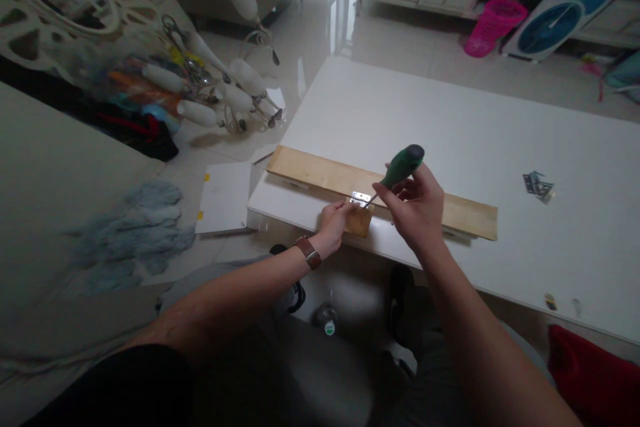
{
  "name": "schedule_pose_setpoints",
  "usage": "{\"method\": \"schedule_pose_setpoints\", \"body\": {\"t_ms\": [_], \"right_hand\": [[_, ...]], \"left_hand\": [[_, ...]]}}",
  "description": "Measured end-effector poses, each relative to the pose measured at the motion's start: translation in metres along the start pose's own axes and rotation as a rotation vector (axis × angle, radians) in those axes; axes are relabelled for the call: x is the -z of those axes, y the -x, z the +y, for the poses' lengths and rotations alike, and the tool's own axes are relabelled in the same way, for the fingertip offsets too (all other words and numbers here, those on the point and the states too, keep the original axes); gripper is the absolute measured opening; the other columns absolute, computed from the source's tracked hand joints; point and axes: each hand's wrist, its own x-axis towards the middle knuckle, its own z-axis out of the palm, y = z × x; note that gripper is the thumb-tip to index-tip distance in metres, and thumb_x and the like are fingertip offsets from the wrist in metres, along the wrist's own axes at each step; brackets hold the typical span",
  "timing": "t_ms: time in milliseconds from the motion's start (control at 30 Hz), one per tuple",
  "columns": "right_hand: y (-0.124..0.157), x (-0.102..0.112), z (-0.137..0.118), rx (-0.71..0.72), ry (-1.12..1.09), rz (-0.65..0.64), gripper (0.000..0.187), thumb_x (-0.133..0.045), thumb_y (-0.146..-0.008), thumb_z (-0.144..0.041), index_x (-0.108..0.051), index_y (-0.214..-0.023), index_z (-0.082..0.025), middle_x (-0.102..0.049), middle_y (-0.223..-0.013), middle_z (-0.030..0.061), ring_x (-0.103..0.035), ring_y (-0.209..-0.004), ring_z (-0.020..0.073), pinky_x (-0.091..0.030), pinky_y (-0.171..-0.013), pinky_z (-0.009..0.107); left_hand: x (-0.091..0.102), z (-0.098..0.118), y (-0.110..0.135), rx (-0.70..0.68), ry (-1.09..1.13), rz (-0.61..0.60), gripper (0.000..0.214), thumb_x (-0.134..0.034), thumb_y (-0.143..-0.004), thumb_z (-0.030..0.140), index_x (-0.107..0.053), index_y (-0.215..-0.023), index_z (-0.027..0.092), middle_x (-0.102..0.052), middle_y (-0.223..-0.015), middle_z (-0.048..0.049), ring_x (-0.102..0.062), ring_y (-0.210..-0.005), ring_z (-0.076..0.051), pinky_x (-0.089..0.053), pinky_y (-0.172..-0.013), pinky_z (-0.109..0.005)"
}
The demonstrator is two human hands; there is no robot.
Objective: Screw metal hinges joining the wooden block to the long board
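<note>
A green-handled screwdriver is gripped in my right hand, tilted so that its shaft runs down to a metal hinge. The hinge lies where a small wooden block meets the long wooden board. My left hand, with a brown watch strap at the wrist, pinches the block and hinge from the left side. The screwdriver's tip is at the hinge's near leaf; any screw under it is too small to make out. The board lies along the near part of a large white panel.
Several loose metal hinges lie on the panel at the right. A chandelier rests on the floor at the left, near a grey-blue cloth. A clear bottle is between my feet. A pink basket stands at the back.
</note>
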Motion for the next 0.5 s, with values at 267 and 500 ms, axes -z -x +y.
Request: {"method": "schedule_pose_setpoints", "body": {"t_ms": [267,500], "right_hand": [[0.0017,0.0036,-0.0047,-0.044,-0.067,-0.083,0.024,-0.074,-0.083,-0.028,-0.074,-0.106,-0.024,-0.079,-0.093,0.0008,-0.068,-0.064,0.0144,-0.055,-0.054,0.030],[0.0032,-0.0006,0.0025,0.003,-0.028,0.026,0.028,-0.085,-0.078,-0.033,-0.074,-0.103,-0.025,-0.073,-0.082,-0.0016,-0.063,-0.061,0.0149,-0.051,-0.053,0.031]], "left_hand": [[-0.0003,-0.0027,-0.0018,-0.005,-0.003,-0.001,0.026,-0.084,-0.067,0.043,-0.080,-0.079,0.020,-0.078,-0.082,-0.0050,-0.065,-0.079,-0.023,-0.043,-0.075,-0.033],[0.0003,-0.0005,-0.0012,-0.020,-0.028,-0.003,0.024,-0.083,-0.068,0.042,-0.081,-0.079,0.021,-0.078,-0.083,-0.0055,-0.066,-0.082,-0.023,-0.044,-0.080,-0.034]]}}
